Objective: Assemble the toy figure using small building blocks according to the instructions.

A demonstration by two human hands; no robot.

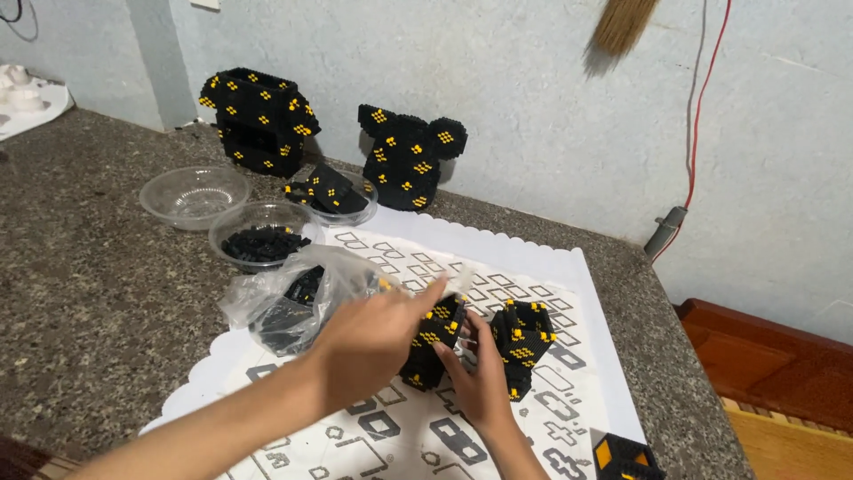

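Hands at lower centre of frame: left hand and right hand both grasp the black-and-yellow brick block between them (long axis tilted upright); a second brick block stands just right, beside right fingertips.

The scene is evenly and softly lit; only faint shadows are cast on the bench. The left hand is slightly blurred. Mild glare is seen on the plastic bag.
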